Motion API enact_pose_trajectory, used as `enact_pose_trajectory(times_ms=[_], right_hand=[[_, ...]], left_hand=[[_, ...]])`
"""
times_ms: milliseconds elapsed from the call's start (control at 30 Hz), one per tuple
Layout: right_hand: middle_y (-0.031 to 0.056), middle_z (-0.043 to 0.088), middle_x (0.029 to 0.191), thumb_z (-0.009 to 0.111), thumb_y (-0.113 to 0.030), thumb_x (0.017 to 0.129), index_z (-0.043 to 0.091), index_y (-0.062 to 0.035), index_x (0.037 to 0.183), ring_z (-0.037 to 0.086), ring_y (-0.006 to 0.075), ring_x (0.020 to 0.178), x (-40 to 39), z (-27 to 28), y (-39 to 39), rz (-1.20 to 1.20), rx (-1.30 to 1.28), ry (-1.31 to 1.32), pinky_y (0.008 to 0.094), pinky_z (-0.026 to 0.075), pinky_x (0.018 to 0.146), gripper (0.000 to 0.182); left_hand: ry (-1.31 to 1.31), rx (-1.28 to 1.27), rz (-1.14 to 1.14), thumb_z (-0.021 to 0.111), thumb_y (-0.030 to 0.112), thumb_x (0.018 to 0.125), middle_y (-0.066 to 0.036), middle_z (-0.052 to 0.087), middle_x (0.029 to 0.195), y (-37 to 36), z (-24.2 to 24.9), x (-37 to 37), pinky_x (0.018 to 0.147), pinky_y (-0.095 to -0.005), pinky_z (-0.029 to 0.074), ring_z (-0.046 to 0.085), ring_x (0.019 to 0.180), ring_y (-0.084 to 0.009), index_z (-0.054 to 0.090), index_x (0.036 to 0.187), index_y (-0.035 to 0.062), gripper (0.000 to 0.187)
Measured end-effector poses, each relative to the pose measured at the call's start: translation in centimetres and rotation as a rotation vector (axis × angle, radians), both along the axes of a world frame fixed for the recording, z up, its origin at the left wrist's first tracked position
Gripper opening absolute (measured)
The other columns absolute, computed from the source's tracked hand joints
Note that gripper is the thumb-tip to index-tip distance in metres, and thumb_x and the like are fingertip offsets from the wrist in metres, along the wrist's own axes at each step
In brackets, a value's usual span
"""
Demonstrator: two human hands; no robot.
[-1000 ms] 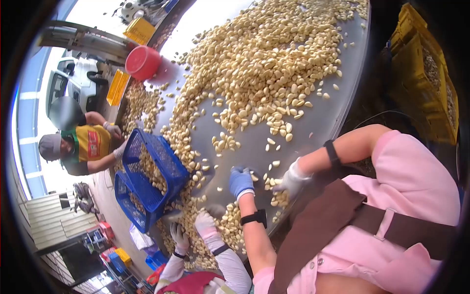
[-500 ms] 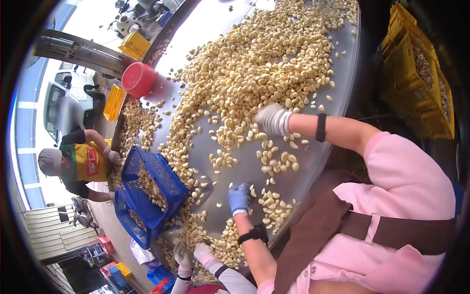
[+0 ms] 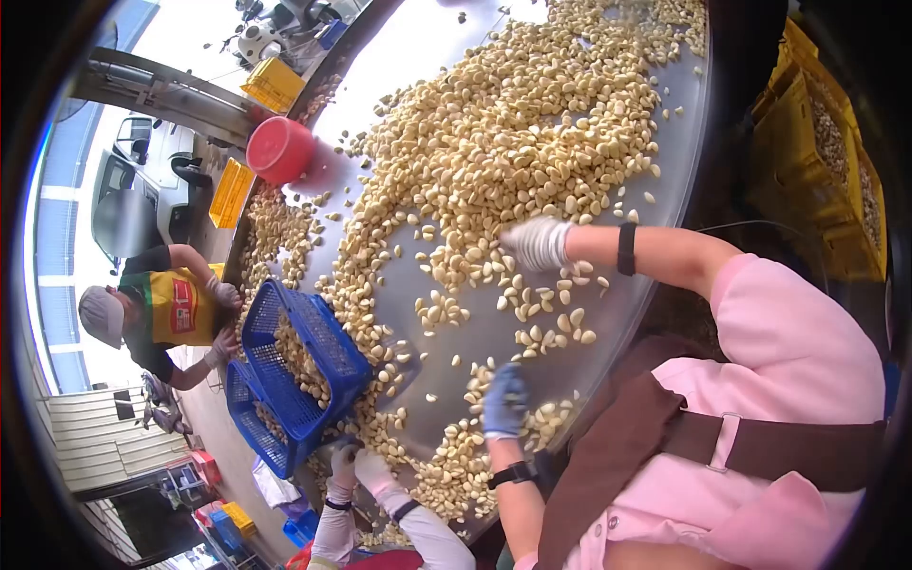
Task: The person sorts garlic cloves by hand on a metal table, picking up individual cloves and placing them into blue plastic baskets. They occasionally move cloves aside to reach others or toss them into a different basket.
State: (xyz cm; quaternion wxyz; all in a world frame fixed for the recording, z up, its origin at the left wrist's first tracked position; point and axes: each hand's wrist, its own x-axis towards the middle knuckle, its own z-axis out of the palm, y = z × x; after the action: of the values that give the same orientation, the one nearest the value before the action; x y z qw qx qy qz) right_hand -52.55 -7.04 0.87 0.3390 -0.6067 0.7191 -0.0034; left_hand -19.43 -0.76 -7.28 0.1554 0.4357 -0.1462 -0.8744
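Observation:
Pale, clove-like pieces (image 3: 513, 133) lie in a wide heap and smaller clusters on the metal table (image 3: 423, 366). My left hand (image 3: 505, 401), in a blue glove, is over the pieces near the table's close edge; motion blurs its fingers, and whether it holds anything is unclear. Against the near side of the heap is my right hand (image 3: 538, 243), in a white striped glove. Its fingers are curled together, and what lies between their tips cannot be made out.
Blue baskets (image 3: 328, 356) with pieces stand on the table, near a red tub (image 3: 280, 150). A co-worker (image 3: 171, 304) is across the table; another co-worker's gloved hands (image 3: 366, 465) are beside the baskets. Filled yellow crates (image 3: 826, 161) stand at the upper right.
My left hand has moved away from the bare metal toward the cluster near the table's edge. My right hand has stayed by the heap. The neighbouring co-worker's hands have come closer together.

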Motion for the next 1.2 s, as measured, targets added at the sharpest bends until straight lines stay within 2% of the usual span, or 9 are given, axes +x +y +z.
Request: enact_pose_trajectory(times_ms=[133,367,567,633,833,933,967,1033,1200], right_hand=[[0.0178,0.066,0.098,0.068,-0.006,0.073,0.065,-0.0026,0.098,0.067,0.0322,0.086,-1.7,-3.6,-4.2,0.135,-0.413,0.182,0.0409,0.054,0.07,0.026],[0.0155,0.069,0.092,0.067,-0.015,0.075,0.066,-0.0039,0.097,0.068,0.0307,0.087,1.4,-4.8,-5.2,0.401,-0.076,0.319,0.0408,0.055,0.068,0.025],[0.0158,0.068,0.094,0.062,-0.027,0.075,0.066,-0.0052,0.105,0.066,0.0289,0.089,3.1,-3.0,-4.4,-0.14,-0.116,-0.521,0.0378,0.05,0.079,0.037],[0.0126,0.069,0.094,0.061,-0.027,0.077,0.067,-0.0083,0.103,0.065,0.0267,0.09,6.9,-3.4,-3.9,0.14,-0.182,-0.639,0.0369,0.05,0.079,0.032],[0.0136,0.069,0.086,0.063,-0.028,0.082,0.066,-0.0071,0.101,0.068,0.0303,0.08,5.6,-1.8,-10.5,-0.084,-0.474,0.124,0.0382,0.056,0.066,0.028],[0.0143,0.069,0.098,0.065,-0.028,0.08,0.066,-0.002,0.101,0.068,0.0249,0.089,7.5,-2.6,-9.7,0.101,-0.02,0.067,0.0395,0.056,0.074,0.034],[0.0152,0.068,0.098,0.065,-0.026,0.079,0.067,-0.0054,0.1,0.067,0.0258,0.091,9.6,-4.0,-6.6,0.15,-0.317,0.196,0.0389,0.054,0.079,0.03],[0.016,0.067,0.095,0.064,-0.023,0.079,0.066,-0.005,0.1,0.066,0.0269,0.092,10.7,-3.0,-6.7,0.457,-0.116,-0.247,0.0368,0.052,0.083,0.028],[0.0163,0.068,0.095,0.062,-0.014,0.078,0.064,-0.0016,0.1,0.066,0.0308,0.089,9.5,-3.7,-17.3,0.219,-0.26,0.005,0.0374,0.053,0.076,0.025]], left_hand=[[0.015,0.016,0.401,0.051,0.011,0.095,-0.002,0.051,0.078,-4.3,0.2,5.1,0.05,-0.0227,0.045,0.047,0.062,-0.0097,0.055,0.118,0.0118,0.023],[0.356,0.096,0.32,0.049,0.013,0.096,-0.003,0.051,0.08,-3.9,2.3,-3.1,0.055,-0.0248,0.044,0.047,0.066,-0.0133,0.056,0.118,0.0111,0.023],[0.114,0.147,0.393,0.052,0.031,0.095,-0.006,0.059,0.09,-4.9,0.3,-5.1,0.058,-0.03,0.05,0.055,0.073,-0.0179,0.056,0.118,0.0097,0.032],[0.103,0.077,0.423,0.051,0.042,0.093,-0.009,0.062,0.098,-5.2,1.9,-5.9,0.064,-0.0337,0.053,0.06,0.083,-0.0224,0.056,0.116,0.0091,0.04],[0.677,0.163,0.425,0.052,0.042,0.092,-0.011,0.06,0.108,-6.9,0.1,-2.1,0.068,-0.0359,0.054,0.058,0.093,-0.0268,0.06,0.11,0.0077,0.04],[0.611,0.134,0.436,0.055,0.036,0.092,-0.01,0.058,0.101,-5.5,2.1,-1.8,0.067,-0.0357,0.053,0.057,0.089,-0.0254,0.061,0.109,0.0077,0.034],[0.529,0.081,0.453,0.055,0.034,0.092,-0.009,0.058,0.099,-4.7,2.6,-2.2,0.067,-0.0358,0.053,0.056,0.088,-0.025,0.061,0.11,0.0078,0.033],[0.502,0.099,0.438,0.056,0.031,0.091,-0.009,0.057,0.099,-3.7,3.2,-3.2,0.067,-0.036,0.053,0.054,0.087,-0.024,0.059,0.113,0.0078,0.032],[0.336,0.165,0.253,0.057,0.026,0.09,-0.008,0.056,0.093,-1.1,1.9,-2.9,0.06,-0.0301,0.046,0.053,0.081,-0.0219,0.059,0.111,0.0085,0.027]])
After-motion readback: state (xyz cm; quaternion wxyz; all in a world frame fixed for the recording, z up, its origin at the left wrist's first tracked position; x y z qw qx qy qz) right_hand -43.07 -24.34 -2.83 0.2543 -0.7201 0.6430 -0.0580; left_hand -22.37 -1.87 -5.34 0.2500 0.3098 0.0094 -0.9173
